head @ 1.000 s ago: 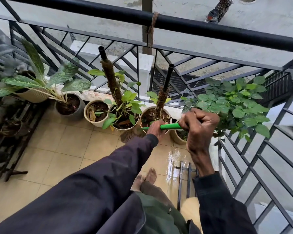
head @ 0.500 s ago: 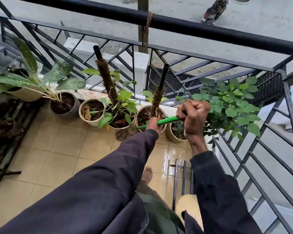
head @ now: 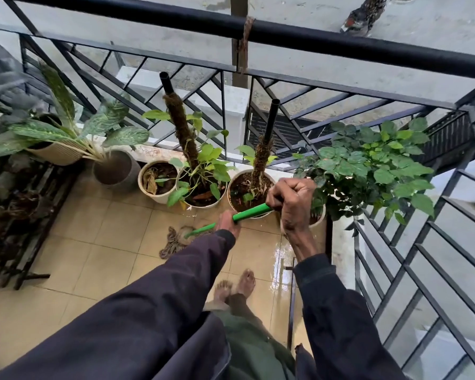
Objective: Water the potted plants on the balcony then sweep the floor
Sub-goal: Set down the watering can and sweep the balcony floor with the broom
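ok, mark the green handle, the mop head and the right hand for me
green handle (head: pixel 251 212): head view, middle of the exposed shaft.
mop head (head: pixel 173 241): head view, middle of the string bundle.
right hand (head: pixel 294 200): head view, back of the fist.

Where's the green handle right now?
Head view, centre: the green handle slants before the shorter moss pole's pot, right hand gripping its upper end, left hand lower, its stringy head on the tiles.
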